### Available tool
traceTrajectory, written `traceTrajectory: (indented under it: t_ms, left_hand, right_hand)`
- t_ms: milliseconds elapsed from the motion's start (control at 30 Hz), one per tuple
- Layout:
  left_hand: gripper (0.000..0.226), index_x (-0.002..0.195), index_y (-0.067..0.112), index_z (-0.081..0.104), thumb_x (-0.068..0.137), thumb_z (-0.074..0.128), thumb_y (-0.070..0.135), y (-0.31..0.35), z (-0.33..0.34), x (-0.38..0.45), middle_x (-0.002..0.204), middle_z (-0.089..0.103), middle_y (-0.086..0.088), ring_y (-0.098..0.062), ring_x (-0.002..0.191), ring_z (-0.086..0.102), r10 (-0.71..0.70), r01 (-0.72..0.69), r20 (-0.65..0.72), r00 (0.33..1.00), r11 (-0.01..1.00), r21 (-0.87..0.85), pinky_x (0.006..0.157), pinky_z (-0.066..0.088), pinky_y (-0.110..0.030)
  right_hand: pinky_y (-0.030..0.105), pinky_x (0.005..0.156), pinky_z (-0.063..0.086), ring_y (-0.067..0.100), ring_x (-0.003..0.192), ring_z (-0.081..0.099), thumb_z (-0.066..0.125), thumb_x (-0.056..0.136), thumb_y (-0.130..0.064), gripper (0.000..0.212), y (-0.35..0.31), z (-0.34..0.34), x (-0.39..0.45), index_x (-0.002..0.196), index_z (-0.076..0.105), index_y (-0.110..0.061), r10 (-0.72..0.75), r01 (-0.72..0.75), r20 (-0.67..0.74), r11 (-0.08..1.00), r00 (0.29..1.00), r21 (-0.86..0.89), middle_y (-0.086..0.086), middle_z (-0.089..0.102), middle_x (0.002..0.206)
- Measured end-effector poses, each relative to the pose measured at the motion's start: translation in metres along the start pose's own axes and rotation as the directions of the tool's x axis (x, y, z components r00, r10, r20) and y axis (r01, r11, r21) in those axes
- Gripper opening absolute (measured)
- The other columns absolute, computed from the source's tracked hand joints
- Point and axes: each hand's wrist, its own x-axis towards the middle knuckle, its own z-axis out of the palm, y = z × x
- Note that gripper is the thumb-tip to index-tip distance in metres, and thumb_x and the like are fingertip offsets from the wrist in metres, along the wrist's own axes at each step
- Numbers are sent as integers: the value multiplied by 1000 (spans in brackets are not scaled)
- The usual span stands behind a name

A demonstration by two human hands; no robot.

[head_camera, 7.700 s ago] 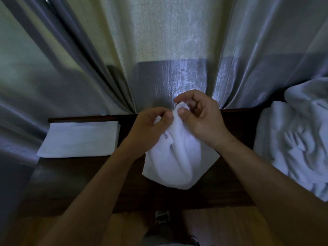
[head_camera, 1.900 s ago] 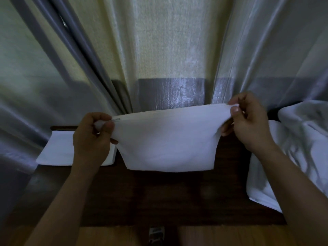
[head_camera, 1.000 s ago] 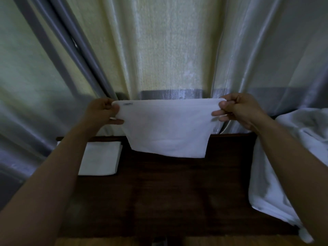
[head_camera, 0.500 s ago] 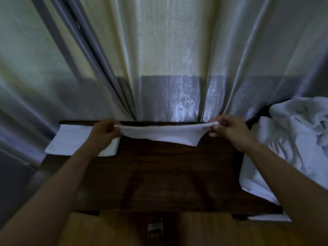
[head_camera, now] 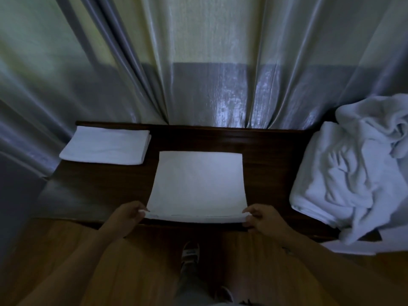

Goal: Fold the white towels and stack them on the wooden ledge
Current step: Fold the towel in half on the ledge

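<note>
Lowered from mid-air since half a second ago, the white towel (head_camera: 198, 184) now lies spread flat on the wooden ledge (head_camera: 269, 164). Its near corners are pinched by the left hand (head_camera: 128, 215) and the right hand (head_camera: 262, 217), thumbs on top. No writing on it can be read. Beyond the left hand and further left sits a folded towel stack (head_camera: 103, 147). Right of the right hand lies a rumpled towel heap (head_camera: 353, 173). Farthest off hang curtains (head_camera: 209, 62).
</note>
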Motion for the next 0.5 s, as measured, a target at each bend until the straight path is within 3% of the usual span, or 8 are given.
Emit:
traceTrajectory:
  t_ms: [67,133,200,267,433,500]
  left_hand:
    - [13,94,25,67,100,58,18,0,-3,2,90,69,0,-17,83,66,-42,43,49,998,999,-12,71,52,-30]
    - [10,95,20,69,100,60,19,1,-10,7,89,70,-4,-19,81,68,-71,75,100,992,997,-30,68,51,-28]
    - [11,93,20,69,99,61,19,6,-21,16,88,70,-5,-18,80,68,-88,96,113,990,993,-69,67,51,-26]
    - [12,93,20,70,100,60,19,13,-35,30,90,70,-6,-23,85,68,-89,99,68,994,984,-147,70,52,-29]
    - [14,105,12,68,100,59,22,33,-59,90,108,68,-15,-32,101,67,-119,98,-14,993,875,-475,88,57,-51]
    - [13,105,15,65,102,56,24,44,-61,121,108,66,-11,-30,104,65,-138,99,-47,989,872,-480,83,58,-46]
  right_hand:
    - [47,83,63,23,85,78,64,99,-8,16,0,-2,0,113,69,-5,9,-8,14,999,1000,-49,13,75,99]
    - [48,75,64,26,76,78,62,100,-9,17,-7,-8,2,115,67,-2,22,-21,24,999,999,-49,15,75,94]
    - [38,58,62,24,67,76,60,102,-13,14,-21,-18,8,114,66,-8,35,-34,26,999,999,-38,14,75,88]
    - [30,52,56,16,61,72,59,102,-16,12,-38,-29,21,110,68,-14,13,-14,-17,998,1000,-68,10,74,80]
    - [30,72,51,17,92,65,60,101,-19,10,-79,-50,76,97,69,-22,-8,-4,-177,998,984,-67,0,67,97]
    - [35,82,53,19,99,63,60,100,-18,9,-88,-54,102,98,68,-21,18,-25,-238,999,971,-27,-1,66,102]
